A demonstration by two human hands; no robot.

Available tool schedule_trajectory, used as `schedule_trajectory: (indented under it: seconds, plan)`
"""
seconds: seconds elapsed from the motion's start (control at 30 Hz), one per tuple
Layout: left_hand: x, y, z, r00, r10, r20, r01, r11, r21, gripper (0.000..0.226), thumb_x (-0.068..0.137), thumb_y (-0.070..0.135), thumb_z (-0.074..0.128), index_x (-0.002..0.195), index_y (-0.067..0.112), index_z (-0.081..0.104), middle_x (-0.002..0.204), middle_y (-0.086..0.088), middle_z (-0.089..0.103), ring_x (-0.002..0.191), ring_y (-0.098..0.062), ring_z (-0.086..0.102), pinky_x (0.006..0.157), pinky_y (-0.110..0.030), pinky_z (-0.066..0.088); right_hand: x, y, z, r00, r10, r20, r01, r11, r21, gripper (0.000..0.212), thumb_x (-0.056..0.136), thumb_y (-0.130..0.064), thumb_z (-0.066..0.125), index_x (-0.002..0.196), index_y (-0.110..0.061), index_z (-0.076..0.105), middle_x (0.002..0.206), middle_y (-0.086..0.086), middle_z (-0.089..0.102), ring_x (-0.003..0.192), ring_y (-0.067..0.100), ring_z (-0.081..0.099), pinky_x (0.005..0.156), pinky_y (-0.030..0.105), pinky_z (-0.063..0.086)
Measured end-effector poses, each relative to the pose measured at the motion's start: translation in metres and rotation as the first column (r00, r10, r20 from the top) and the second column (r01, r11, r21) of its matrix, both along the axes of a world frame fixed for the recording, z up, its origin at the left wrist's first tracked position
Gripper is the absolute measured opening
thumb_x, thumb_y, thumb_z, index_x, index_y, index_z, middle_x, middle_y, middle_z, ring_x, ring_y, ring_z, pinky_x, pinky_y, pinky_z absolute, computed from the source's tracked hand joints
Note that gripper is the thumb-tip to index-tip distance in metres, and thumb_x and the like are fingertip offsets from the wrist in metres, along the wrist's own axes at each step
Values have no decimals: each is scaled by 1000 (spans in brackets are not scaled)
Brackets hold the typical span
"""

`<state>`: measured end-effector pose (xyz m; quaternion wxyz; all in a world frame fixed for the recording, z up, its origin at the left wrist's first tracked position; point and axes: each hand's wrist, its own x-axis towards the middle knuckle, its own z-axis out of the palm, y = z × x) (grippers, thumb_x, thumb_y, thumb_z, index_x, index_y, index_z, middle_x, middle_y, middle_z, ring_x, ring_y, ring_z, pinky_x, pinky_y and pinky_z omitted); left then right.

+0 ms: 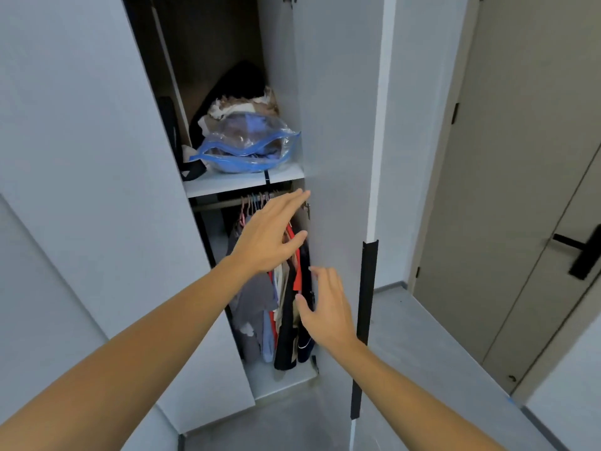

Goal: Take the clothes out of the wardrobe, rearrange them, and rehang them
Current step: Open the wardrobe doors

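The grey wardrobe (97,157) stands open in front of me. Under its shelf, several clothes (260,307) in grey, blue, red, beige and dark colours hang on hangers from a rail (214,205). My left hand (270,236) is stretched toward the hangers, fingers apart and holding nothing, just in front of the clothes' tops. My right hand (328,307) hovers lower, open, beside the dark garments and close to the inner face of the open door (335,141). Neither hand grips a garment.
On the shelf (240,182) above the rail lie a clear blue-edged storage bag (247,148), folded fabric and a dark bag. The open door has a black handle strip (367,288). A beige room door (520,190) with a black handle stands on the right. The floor is grey.
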<state>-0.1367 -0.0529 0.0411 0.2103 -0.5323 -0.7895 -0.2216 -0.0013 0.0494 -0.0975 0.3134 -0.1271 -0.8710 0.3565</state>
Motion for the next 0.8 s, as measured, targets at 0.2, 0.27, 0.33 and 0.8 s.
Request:
schedule_trajectory:
  seconds: [0.2, 0.27, 0.33, 0.8]
  plan:
    - [-60, -87, -10, 965, 251, -81, -255, 966, -49, 70, 100, 38, 59, 162, 20, 32, 158, -6, 44, 145, -25, 39, 114, -43, 41, -70, -31, -4, 983, 148, 111, -151, 988, 21, 64, 98, -42, 66, 152, -22, 38, 145, -8, 45, 135, 12, 44, 107, 32, 46]
    - [-86, -107, -7, 942, 315, -117, -325, 942, -84, 70, 101, 39, 58, 162, 16, 31, 157, -9, 45, 145, -28, 40, 114, -43, 39, -98, -43, -3, 970, 199, 142, -203, 979, 16, 69, 99, -44, 67, 156, -21, 35, 151, -7, 43, 142, 11, 39, 110, 30, 43]
    - [-114, -120, -6, 925, 349, -152, -368, 921, -127, 71, 101, 40, 57, 161, 13, 31, 159, -11, 43, 147, -30, 38, 117, -43, 35, -127, -54, -1, 953, 252, 168, -256, 967, 7, 72, 99, -46, 67, 158, -21, 34, 155, -6, 41, 144, 12, 39, 113, 31, 42]
    - [-336, -145, 15, 694, 147, -705, -485, 819, -307, 58, 96, 36, 50, 145, 4, 53, 152, -21, 50, 153, -37, 28, 127, -57, 12, -378, -108, 10, 863, 367, 346, -310, 927, -211, 102, 95, -53, 70, 168, -23, 6, 174, 2, 13, 159, 21, 17, 127, 42, 24]
